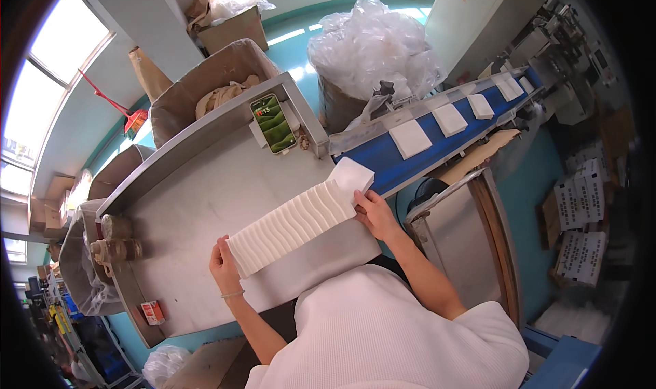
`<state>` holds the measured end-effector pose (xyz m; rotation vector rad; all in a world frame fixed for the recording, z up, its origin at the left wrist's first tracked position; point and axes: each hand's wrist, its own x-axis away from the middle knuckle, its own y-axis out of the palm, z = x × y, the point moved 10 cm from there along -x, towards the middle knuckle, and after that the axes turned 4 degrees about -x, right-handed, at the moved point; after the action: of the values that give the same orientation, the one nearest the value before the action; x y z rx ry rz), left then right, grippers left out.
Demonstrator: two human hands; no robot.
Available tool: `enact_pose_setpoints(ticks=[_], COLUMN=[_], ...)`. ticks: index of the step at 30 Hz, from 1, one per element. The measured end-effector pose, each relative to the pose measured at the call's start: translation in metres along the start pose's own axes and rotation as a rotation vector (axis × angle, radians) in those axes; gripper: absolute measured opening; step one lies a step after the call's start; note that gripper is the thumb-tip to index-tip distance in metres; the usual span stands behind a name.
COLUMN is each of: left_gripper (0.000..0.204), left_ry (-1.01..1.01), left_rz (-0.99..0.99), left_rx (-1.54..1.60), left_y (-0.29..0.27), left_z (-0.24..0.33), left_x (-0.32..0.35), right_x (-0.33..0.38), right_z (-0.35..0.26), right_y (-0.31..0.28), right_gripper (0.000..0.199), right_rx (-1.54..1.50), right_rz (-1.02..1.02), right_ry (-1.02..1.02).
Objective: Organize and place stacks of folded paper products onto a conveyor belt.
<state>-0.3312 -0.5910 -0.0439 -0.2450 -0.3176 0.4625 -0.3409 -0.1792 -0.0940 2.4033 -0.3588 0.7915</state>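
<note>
A long row of white folded tissue stacks, standing on edge and pressed together, lies slantwise along the near side of the metal table. My left hand has its fingers curled against the left end of the row. At the right end, my right hand grips a white tissue stack that is tilted out of line with the others, close to the end of the blue conveyor belt. The undersides of the fingers are partly hidden by the tissue.
Several white stacks, including a near one, sit spaced along the belt. On the metal table are a phone, tape rolls and a small red-and-white box. Bins and bagged plastic stand beyond the raised rim.
</note>
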Motion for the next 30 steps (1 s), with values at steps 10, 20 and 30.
enact_pose_setpoints(ticks=[10,20,30], left_gripper=[0.040,0.043,0.055], left_ry=[0.244,0.240,0.267], left_rz=[0.088,0.027,0.038], left_rx=[-0.354,-0.411,-0.498], left_y=[0.011,0.013,0.035], left_z=[0.044,0.054,0.059], left_x=[0.014,0.022,0.031], right_x=[0.017,-0.005,0.007], right_z=[0.011,0.009,0.001], right_y=[0.046,-0.004,0.050], right_gripper=[0.047,0.039,0.055], right_rx=[0.416,-0.107,0.619], right_rz=[-0.235,-0.019,-0.223], right_ry=[0.062,-0.026,-0.237])
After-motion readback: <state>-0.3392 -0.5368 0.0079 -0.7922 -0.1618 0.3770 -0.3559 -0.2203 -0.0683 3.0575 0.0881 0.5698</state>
